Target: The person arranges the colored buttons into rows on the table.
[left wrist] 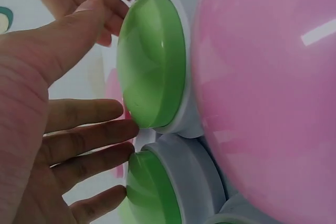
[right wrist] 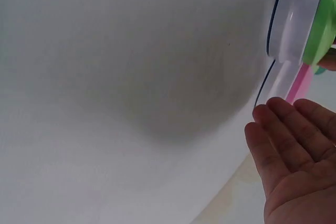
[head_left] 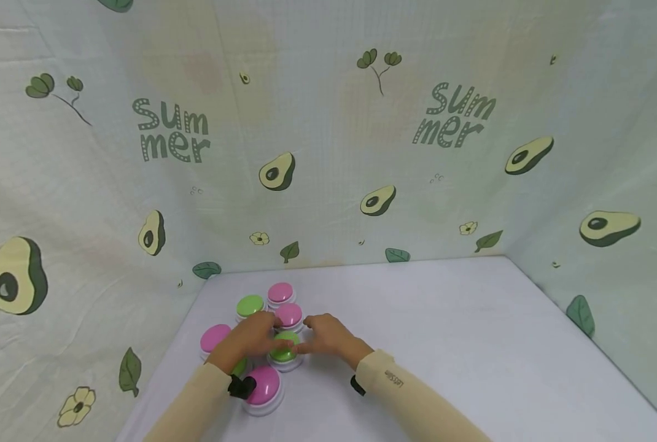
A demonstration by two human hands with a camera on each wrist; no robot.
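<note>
The left hand [head_left: 253,334] and right hand [head_left: 330,335] have straight, uncurled fingers, the left's spread, their thumbs close over a green button [head_left: 282,354]; whether they touch it, I cannot tell. That button, left of the table's middle, is a glossy, seemingly plastic dome on a white ring base, facing up, round with no longer axis. Matching pink buttons [head_left: 264,385] sit near, far and left of it, with more green ones. The smooth white table [head_left: 444,344] meets softly wrinkled, avocado-printed cloth [head_left: 323,123] behind.
</note>
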